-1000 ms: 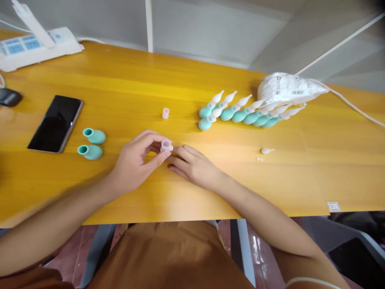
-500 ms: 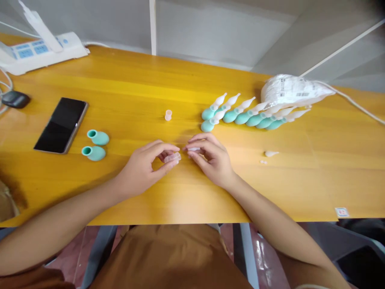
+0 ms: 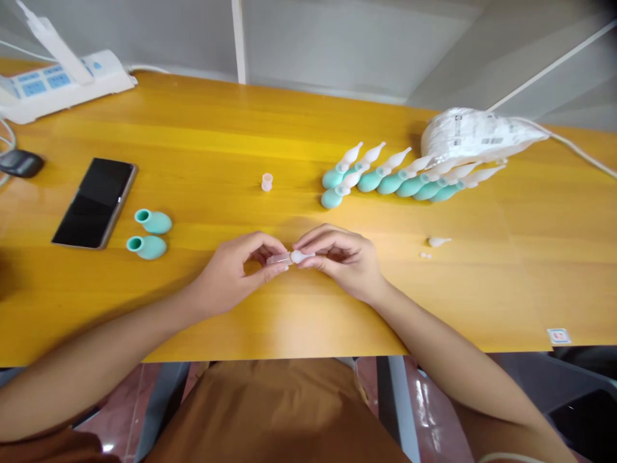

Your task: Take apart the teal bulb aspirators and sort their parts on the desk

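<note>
My left hand pinches a small translucent pink cap between thumb and fingers. Facing it, my right hand pinches a small white tip piece, whose end meets the cap between the two hands. Both hands hover low over the yellow wooden table near its front edge. Another pink cap stands alone on the table beyond my hands.
A row of several teal bulbs with white tips lies at the right, next to a white plastic bag. Two teal bulbs and a black phone lie at the left. A loose white tip lies right of my hands.
My right hand lifted off the table and picked up a white tip. Both hands came together, and the tip now meets the pink cap, which has turned sideways.
</note>
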Available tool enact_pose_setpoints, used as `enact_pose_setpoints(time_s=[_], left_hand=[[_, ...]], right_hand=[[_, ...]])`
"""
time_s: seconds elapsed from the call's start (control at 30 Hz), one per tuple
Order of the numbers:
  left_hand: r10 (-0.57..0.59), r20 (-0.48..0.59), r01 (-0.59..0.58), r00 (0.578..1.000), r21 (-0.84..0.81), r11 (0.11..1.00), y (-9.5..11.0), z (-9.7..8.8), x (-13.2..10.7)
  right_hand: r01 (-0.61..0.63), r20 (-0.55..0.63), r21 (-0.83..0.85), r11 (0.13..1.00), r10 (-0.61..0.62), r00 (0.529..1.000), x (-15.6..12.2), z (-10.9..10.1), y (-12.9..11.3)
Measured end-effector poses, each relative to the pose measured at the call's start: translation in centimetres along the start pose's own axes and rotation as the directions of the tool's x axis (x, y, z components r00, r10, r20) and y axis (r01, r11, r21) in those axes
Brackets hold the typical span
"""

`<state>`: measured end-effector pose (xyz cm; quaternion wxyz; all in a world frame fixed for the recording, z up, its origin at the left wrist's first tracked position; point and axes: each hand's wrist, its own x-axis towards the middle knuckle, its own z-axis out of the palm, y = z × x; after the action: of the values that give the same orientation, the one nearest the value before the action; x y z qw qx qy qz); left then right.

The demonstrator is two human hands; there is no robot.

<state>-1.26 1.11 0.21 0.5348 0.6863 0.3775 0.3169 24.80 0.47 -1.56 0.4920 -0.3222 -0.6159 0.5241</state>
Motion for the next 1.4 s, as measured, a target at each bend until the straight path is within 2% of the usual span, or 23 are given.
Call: enact_pose_setpoints(time_s=[0.1, 0.17, 0.3, 0.47, 0.7, 0.9, 1.03, 1.2, 1.4], left_hand=[[-0.013, -0.010, 0.013, 1.000, -0.032, 0.999, -0.4, 0.0, 0.0], [-0.022, -0.009, 0.022, 1.000, -0.040, 0.999, -0.7, -0.1, -0.1], [-0.056, -0.022, 0.055, 0.998, -0.042, 0.998, -0.7, 0.0, -0.2], [-0.075, -0.053, 0.072, 0.996, -0.052, 0.996, -0.8, 0.4, -0.4], [0.079, -0.048, -0.074, 0.996, 0.109, 0.991, -0.6, 0.2, -0.6], [0.251, -0.008, -0.238, 0.968, 0.289, 0.927, 0.2, 0.2, -0.8], [0.276, -0.027, -0.253, 0.961, 0.318, 0.914, 0.3, 0.4, -1.2], [0.305, -0.052, -0.271, 0.951, 0.337, 0.902, 0.1, 0.6, -1.3], [0.363, -0.041, -0.331, 0.931, 0.322, 0.887, 0.0, 0.6, -1.4]], right_hand=[[0.025, 0.016, 0.036, 0.999, -0.025, 1.000, -0.1, -0.2, 0.0], [0.051, 0.026, 0.001, 0.999, -0.051, 0.998, -0.1, -0.3, 0.0], [0.167, 0.047, -0.233, 0.958, -0.161, 0.986, 0.0, -0.7, -0.3], [0.320, 0.174, -0.400, 0.859, -0.272, 0.946, -0.1, -1.1, -0.9], [0.388, 0.252, -0.445, 0.807, -0.303, 0.919, -0.5, -1.2, -1.1], [0.427, 0.306, -0.452, 0.784, -0.313, 0.899, -0.8, -1.5, -1.0], [0.416, 0.287, -0.445, 0.793, -0.314, 0.905, -0.9, -1.2, -1.1], [0.316, 0.170, -0.413, 0.854, -0.268, 0.948, -0.8, -0.4, -1.2], [0.240, 0.106, -0.322, 0.916, -0.217, 0.970, -0.7, 0.0, -0.7]])
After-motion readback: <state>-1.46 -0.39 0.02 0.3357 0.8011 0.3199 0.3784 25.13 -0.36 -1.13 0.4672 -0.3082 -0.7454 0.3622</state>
